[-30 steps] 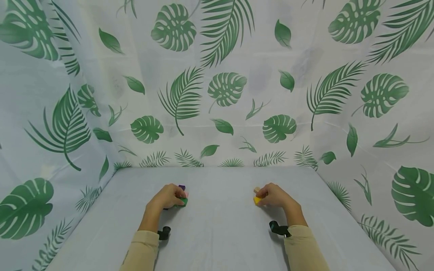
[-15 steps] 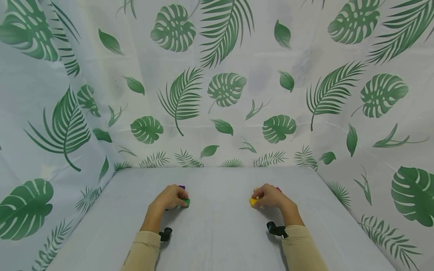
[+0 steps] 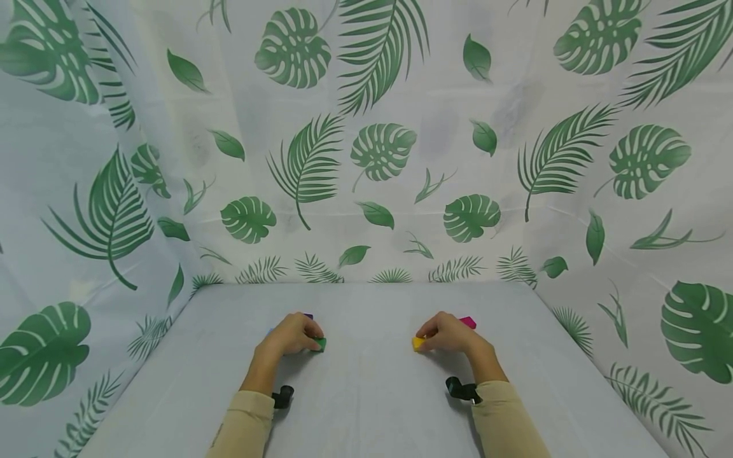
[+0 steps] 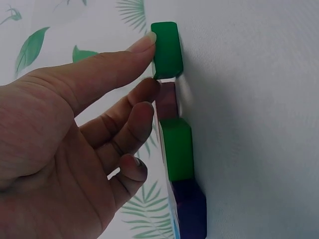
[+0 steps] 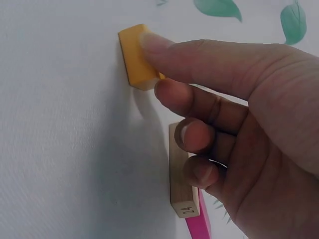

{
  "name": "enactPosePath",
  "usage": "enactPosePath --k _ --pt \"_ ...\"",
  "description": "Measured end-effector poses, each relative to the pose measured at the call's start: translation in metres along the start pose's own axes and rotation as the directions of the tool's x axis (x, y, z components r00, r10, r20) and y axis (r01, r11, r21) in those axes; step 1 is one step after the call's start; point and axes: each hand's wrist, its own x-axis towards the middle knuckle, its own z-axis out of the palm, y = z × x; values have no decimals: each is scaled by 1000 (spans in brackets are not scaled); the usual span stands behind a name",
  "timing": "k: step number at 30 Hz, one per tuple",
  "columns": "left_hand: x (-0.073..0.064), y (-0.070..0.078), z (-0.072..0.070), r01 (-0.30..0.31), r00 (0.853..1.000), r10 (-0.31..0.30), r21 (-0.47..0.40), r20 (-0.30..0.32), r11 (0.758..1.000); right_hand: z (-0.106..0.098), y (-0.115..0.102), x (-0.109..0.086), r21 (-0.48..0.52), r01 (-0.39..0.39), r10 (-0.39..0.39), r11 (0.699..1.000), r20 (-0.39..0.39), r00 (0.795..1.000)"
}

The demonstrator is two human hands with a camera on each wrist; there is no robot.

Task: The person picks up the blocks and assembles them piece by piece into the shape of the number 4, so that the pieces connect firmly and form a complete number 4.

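My left hand (image 3: 291, 334) pinches a small green block (image 4: 167, 49) between thumb and fingertip, low over the white table (image 3: 366, 394). Behind that block in the left wrist view come a dull pink block (image 4: 166, 99), a second green block (image 4: 178, 149) and a dark blue one (image 4: 190, 209). A yellow block (image 5: 135, 55) is pinched by the thumb and index finger of my right hand (image 3: 449, 332), also close over the tabletop. Beyond its other, curled fingers lie a plain wooden block (image 5: 182, 172) marked 24 and a magenta block (image 5: 202, 221).
The far edge of a dark purple block (image 3: 308, 315) peeks out past the left hand. Black wrist cameras (image 3: 283, 397) jut inward from both wrists. A white curtain (image 3: 366, 178) printed with green leaves closes off the back and sides of the table.
Both hands have moved toward each other, the left rightward with the green block, the right leftward with the yellow one. The magenta block has come into sight behind the right hand.
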Motion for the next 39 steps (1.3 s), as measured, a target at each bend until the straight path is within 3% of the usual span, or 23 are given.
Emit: enactPosePath --k 13,22,34,39 --pt "3 4 7 -59 998 60 -18 36 998 5 -5 1 7 64 -65 998 22 998" --pt "5 6 8 -67 996 67 5 57 998 10 -7 5 3 81 -81 997 27 996" --pt "6 9 11 -81 993 83 -25 82 996 17 -15 10 -2 44 -44 999 9 999" --pt "6 11 13 -94 992 97 -32 87 995 19 -17 11 -11 62 -62 998 12 998"
